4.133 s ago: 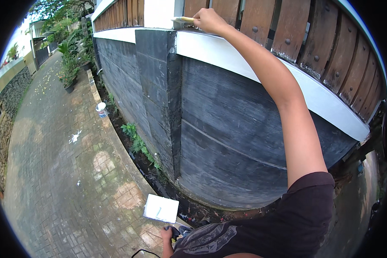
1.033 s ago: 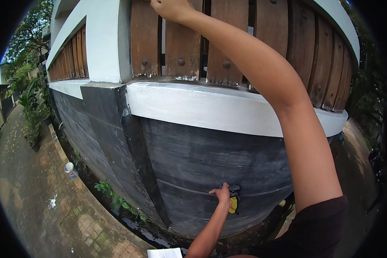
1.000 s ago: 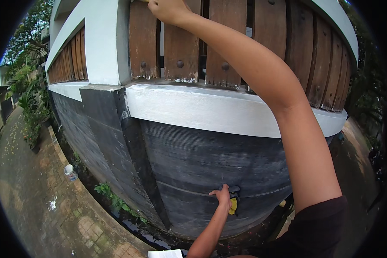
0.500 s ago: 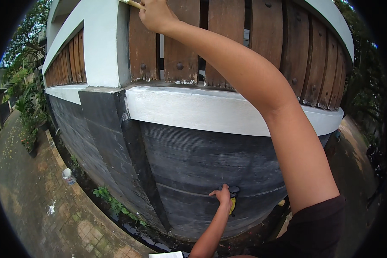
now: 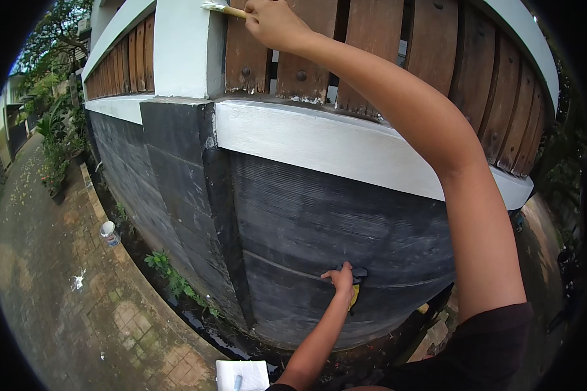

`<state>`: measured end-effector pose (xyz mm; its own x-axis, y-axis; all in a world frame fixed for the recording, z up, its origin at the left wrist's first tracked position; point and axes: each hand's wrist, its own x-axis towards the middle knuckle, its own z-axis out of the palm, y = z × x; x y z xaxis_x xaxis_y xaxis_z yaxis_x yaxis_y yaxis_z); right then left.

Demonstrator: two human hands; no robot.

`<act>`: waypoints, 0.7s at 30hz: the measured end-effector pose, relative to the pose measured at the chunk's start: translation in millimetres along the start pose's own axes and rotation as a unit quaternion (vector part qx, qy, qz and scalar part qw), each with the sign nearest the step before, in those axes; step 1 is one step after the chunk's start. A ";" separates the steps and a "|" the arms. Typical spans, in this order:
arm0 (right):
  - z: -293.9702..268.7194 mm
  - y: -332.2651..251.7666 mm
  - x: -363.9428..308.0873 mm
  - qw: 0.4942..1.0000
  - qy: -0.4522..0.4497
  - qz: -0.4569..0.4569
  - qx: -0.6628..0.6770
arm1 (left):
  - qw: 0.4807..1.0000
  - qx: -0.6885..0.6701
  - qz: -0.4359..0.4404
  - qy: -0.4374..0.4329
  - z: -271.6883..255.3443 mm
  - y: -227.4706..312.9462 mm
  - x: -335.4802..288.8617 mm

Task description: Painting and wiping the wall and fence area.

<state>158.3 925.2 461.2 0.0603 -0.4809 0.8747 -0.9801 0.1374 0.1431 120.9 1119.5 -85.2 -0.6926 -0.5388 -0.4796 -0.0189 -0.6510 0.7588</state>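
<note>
My right hand (image 5: 274,25) is raised at the top of the view, fingers closed round the wooden handle of a paintbrush (image 5: 233,11). The white-coated bristles lie at the right edge of a white pillar (image 5: 181,55). Low in front of me, my left hand (image 5: 341,277) is by the dark grey wall (image 5: 319,208), its thumb and a finger pointing outward. A dark and yellow thing (image 5: 355,296) sits in its grip, mostly hidden by the hand, so its kind cannot be told.
Brown wooden slats (image 5: 372,52) stand above a white ledge (image 5: 326,143). A white tray (image 5: 259,375) with a pale blue object is at the bottom edge. A paint pail (image 5: 109,233) stands on the paving, beside a gutter with green weeds (image 5: 169,274).
The view has shifted, so the wall sits higher and further right. The brush's bristles and more of the white tray now show. Both hands keep their grips.
</note>
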 end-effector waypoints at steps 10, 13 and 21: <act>36.6 20.5 -34.4 0.997 -0.049 -0.046 -0.026 | 1.000 0.007 0.022 0.017 -3.9 10.1 -3.9; 35.5 25.1 -51.7 0.994 -0.070 -0.059 -0.057 | 1.000 -0.014 0.013 -0.009 2.3 14.9 -18.8; 44.9 2.3 -68.4 0.985 -0.144 -0.074 -0.053 | 0.998 0.019 0.034 0.049 -2.0 -8.9 12.0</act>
<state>143.5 919.6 380.9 0.1304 -0.7261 0.6751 -0.9386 0.1289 0.3200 114.1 1117.8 -98.6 -0.6195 -0.6317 -0.4661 -0.0026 -0.5921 0.8059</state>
